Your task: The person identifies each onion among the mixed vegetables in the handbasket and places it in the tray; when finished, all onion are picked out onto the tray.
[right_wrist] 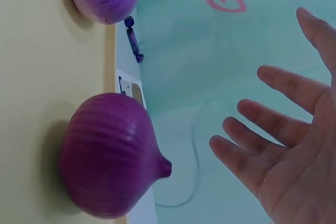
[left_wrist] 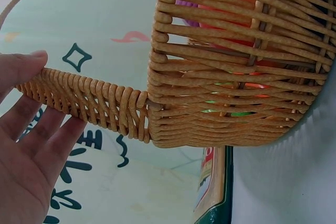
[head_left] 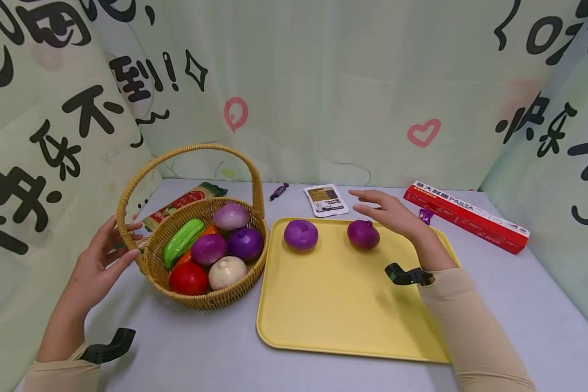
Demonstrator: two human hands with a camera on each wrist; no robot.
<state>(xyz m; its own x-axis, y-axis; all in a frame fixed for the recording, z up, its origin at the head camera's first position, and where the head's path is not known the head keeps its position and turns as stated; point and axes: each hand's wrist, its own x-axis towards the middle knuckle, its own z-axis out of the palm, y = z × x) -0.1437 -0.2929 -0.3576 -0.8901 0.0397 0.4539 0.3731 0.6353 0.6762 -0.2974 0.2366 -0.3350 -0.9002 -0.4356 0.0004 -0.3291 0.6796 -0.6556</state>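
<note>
My left hand holds the handle of a wicker basket at its lower left, thumb on one side and fingers on the other, as the left wrist view also shows. In the basket lie a green vegetable, a tomato, a white onion, several purple onions and something orange, partly hidden. My right hand hovers with extended fingers above the far side of a yellow tray. Below and left of it, a red-purple onion sits on the tray beside a purple onion.
Behind the tray lie a wrapped candy and a white-and-brown packet. A red pasta box lies at the right, near another purple candy. A red-and-green package is behind the basket. Printed curtains enclose the table.
</note>
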